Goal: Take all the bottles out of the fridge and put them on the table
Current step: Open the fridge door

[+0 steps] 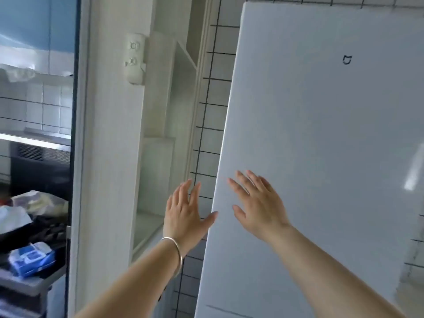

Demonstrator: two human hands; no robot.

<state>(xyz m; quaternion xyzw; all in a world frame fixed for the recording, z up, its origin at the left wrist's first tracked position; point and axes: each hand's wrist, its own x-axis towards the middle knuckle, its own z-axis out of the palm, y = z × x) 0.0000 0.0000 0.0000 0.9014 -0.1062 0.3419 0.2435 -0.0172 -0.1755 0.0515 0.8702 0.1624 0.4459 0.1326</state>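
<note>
A tall white fridge (321, 138) fills the right half of the head view, its door shut and a small dark logo high on it. My left hand (185, 210), with a silver bangle on the wrist, is spread open just left of the door's left edge, the thumb touching that edge. My right hand (257, 203) lies flat and open against the door front, fingers apart. Neither hand holds anything. No bottles are visible; the fridge's inside is hidden. No table is in view.
A white tiled wall with dark grout (206, 125) stands behind the fridge. A white open shelf unit (160, 138) and a door frame (107, 157) are on the left. Beyond is a kitchen counter (25, 288) with bags and a blue wipes pack (32, 258).
</note>
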